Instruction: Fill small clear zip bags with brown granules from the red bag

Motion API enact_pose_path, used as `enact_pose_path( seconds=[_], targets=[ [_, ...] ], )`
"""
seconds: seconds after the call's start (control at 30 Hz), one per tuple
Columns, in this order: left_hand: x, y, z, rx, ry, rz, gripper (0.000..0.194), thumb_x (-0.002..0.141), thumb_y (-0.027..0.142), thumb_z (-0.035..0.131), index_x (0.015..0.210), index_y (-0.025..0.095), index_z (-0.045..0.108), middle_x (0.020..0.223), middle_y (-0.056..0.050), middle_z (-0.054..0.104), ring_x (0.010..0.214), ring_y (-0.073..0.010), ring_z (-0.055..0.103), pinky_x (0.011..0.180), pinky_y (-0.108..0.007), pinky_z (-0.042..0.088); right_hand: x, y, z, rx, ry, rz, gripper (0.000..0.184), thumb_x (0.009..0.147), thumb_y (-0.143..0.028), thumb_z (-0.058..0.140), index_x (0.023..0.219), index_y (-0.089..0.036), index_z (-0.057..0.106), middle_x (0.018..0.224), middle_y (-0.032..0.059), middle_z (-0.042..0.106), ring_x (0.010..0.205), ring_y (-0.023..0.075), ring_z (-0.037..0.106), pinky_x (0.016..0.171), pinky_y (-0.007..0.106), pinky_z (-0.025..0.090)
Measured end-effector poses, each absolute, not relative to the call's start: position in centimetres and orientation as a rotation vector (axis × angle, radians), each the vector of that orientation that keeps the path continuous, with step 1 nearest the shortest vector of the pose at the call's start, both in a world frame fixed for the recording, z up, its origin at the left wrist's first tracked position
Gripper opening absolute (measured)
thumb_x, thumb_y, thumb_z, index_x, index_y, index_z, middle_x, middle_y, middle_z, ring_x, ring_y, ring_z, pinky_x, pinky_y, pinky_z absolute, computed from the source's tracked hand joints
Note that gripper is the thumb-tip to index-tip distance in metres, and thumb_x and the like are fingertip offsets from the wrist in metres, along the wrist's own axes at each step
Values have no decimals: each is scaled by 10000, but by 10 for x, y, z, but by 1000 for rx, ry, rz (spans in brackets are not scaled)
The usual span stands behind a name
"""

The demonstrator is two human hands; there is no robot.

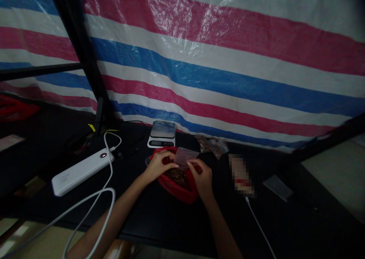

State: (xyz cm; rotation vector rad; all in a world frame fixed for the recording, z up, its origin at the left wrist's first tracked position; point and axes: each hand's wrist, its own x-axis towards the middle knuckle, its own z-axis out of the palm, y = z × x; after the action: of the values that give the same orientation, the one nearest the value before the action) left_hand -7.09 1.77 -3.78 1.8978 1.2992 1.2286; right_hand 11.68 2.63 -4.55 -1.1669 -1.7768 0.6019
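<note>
Pinching a clear bag [186, 157], left hand [160, 165], right hand [201, 178], above red pouch [177, 190]

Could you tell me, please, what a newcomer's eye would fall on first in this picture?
The large pink, blue and white striped plastic tarp fills the upper view behind the dark table. At the centre, the left hand and right hand hold a small clear plastic bag over a red bag of brown pieces. Left of them lies a white power bank.
</note>
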Motion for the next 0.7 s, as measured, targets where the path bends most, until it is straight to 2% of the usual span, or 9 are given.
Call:
enact_pose_path(
  seconds=[0.2, 0.4, 0.7],
  targets=[
    [-72, 17, -39, 1947, 1333, 1212, 157, 732, 325, 594, 709, 174, 632, 734, -20, 635, 742, -144, 568, 711, -261, 424, 116, 24, -44, -1220, -1855, 592, 146, 765, -321, 529, 822, -217, 614, 781, 12, 653, 679, 152, 586, 647, 255, 444],
    [-74, 18, -38, 1982, 1355, 1211, 147, 723, 319, 606, 686, 177, 623, 698, -3, 623, 711, -136, 562, 683, -245, 409, 115, 22, -45, -1254, -1964, 471, 108, 732, -328, 584, 767, -246, 644, 826, 6, 663, 820, 182, 592, 748, 289, 429],
    [-74, 16, -40, 2089, 1411, 1088, 144, 780, 292, 533, 708, 183, 596, 740, -2, 600, 762, -148, 535, 703, -256, 389, 115, 24, -42, -1293, -1989, 437, 75, 718, -292, 591, 698, -240, 640, 745, 4, 659, 725, 171, 599, 648, 262, 424]
  ],
)
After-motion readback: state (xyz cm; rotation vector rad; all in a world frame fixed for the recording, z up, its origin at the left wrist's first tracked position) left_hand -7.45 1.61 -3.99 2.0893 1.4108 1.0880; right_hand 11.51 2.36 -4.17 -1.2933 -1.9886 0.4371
